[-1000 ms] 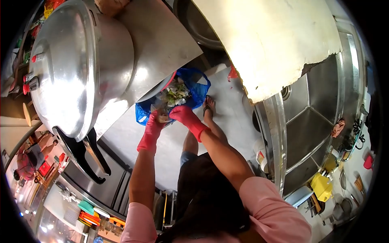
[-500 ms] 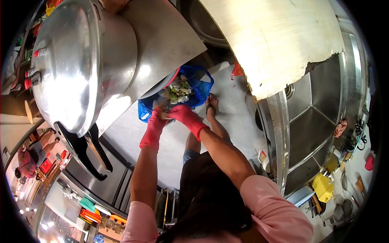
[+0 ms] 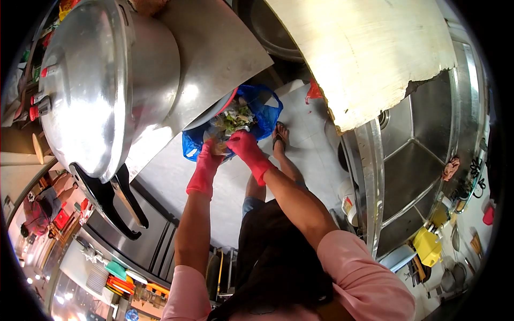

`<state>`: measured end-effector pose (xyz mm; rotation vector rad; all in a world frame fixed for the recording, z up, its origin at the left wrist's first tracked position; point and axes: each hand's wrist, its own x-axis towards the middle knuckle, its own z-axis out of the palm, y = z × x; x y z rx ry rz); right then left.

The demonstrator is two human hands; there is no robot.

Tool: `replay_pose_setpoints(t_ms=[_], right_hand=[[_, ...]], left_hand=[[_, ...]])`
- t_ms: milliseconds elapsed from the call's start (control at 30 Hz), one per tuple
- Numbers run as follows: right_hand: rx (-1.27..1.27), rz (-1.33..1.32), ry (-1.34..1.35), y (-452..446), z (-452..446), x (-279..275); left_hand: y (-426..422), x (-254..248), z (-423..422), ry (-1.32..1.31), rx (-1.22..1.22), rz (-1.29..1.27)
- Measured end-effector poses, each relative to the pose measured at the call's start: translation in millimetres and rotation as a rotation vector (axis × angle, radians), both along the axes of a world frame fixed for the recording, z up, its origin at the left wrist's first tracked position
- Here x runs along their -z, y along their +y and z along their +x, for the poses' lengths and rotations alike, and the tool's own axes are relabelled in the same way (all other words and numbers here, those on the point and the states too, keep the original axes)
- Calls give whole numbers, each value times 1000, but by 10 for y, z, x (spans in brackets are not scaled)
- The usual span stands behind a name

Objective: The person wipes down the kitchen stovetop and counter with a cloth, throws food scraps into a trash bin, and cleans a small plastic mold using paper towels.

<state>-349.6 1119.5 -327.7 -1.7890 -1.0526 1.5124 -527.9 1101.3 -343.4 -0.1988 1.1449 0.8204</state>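
Observation:
Both my hands wear pink rubber gloves. They are over the near rim of a bin lined with a blue plastic bag (image 3: 270, 113). Inside it lie green and pale vegetable scraps (image 3: 238, 119) among crumpled clear plastic. My left hand (image 3: 206, 165) is closed on a thin, see-through brownish piece (image 3: 219, 145) that looks like a plastic bag. Close to its right edge, my right hand (image 3: 244, 150) is closed with the fingers curled down. Whatever the right fingers hold, if anything, is hidden.
A large pressure cooker (image 3: 152, 69) stands on a steel table (image 3: 219, 48) at the left, its black handles (image 3: 101, 198) jutting out. To the right are a worn board (image 3: 369, 59) and a steel sink (image 3: 415, 171). Another person (image 3: 40, 211) is at the far left.
My hands have moved slightly apart, the right one up and to the right. More of the brownish see-through piece shows between them.

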Motion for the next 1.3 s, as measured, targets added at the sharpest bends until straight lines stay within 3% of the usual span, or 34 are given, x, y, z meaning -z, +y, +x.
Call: replay_pose_setpoints(t_ms=[133,233,433,533,633,733,833,900,967,1033,1233,1300], right_hand=[[1,2,-77,101,28,-35],[68,-150,62,183,79,-61],[-19,-103,-127,233,2,352],[-72,-63,-186,177,5,545],[-199,-116,-208,191,59,549],[-166,-134,91,159,24,372],[-176,-83,206,166,38,137],[-176,-57,187,131,-21,169],[-166,-41,179,129,-35,149],[-146,-36,179,151,-16,102],[-96,51,282,298,7,-92],[-146,169,239,356,-38,-133]], left_hand=[[34,76,-53,-20,9,-28],[58,-7,-62,-58,16,-11],[-59,-2,-186,24,-71,-70],[-75,63,-341,-214,12,6],[-5,-172,-265,-189,-30,-94],[60,-398,-158,-158,-84,-154],[26,-373,-169,-151,5,-77],[-82,-217,-266,15,248,151],[-80,-209,-272,6,265,176],[-48,-216,-271,-179,57,-3],[-87,-283,-290,-105,144,30],[-101,-234,-344,-125,288,201]])
